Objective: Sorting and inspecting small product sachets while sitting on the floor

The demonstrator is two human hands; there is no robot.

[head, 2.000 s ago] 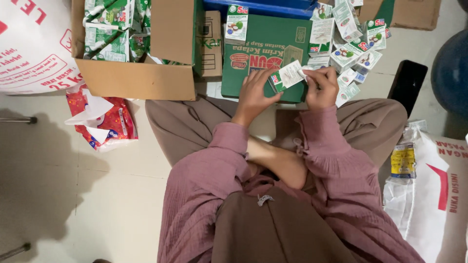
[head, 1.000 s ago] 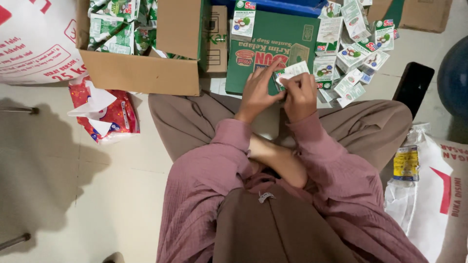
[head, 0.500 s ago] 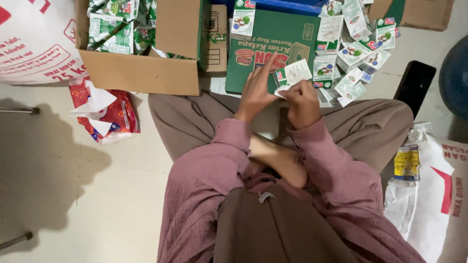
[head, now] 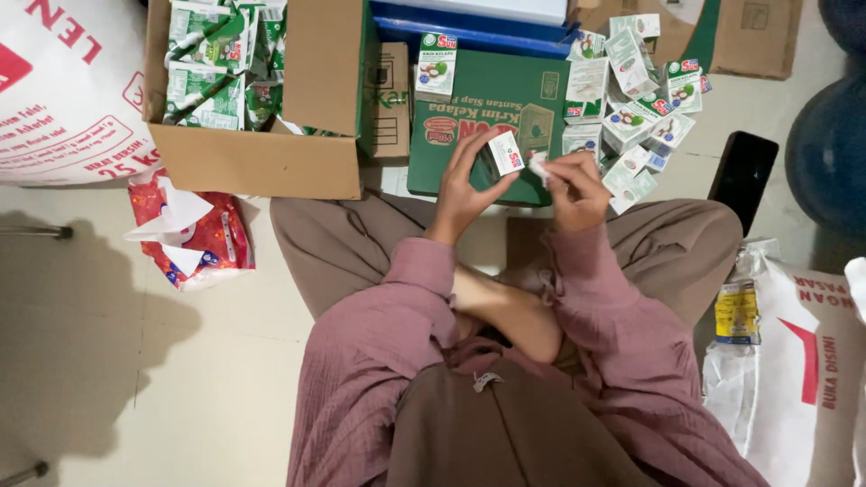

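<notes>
Person sitting cross-legged on a pale tiled floor [head: 117, 361] in a dusty-pink top, both hands up over a flattened green box [head: 478, 108] that lies in front of the knees. The left hand [head: 465, 185] has its thumb and fingers pinched on a small white carton [head: 506, 151] with a red patch on it, holding it tilted just above the green box. The right hand [head: 573, 185] sits right beside it, fingers curled together around a small white scrap [head: 538, 164], and I can't tell what the scrap is. To the right of the hands there's a loose pile of small cartons [head: 636, 90], white and green with little round pictures, tumbled every which way on the green box and the floor. One more of those cartons [head: 437, 65] stands alone at the far left edge of the green box. Off to the left is an open brown cardboard box [head: 271, 153] stuffed with crushed green-and-white cartons. Left of that, a big white sack [head: 63, 90] with red lettering, and below it a crumpled red printed bag [head: 194, 239] with white paper poking out. On the right side a black phone [head: 742, 171] lies flat on the floor near the knee, and closer in there's a white plastic bag [head: 794, 361] with red print and a yellow label next to it.
</notes>
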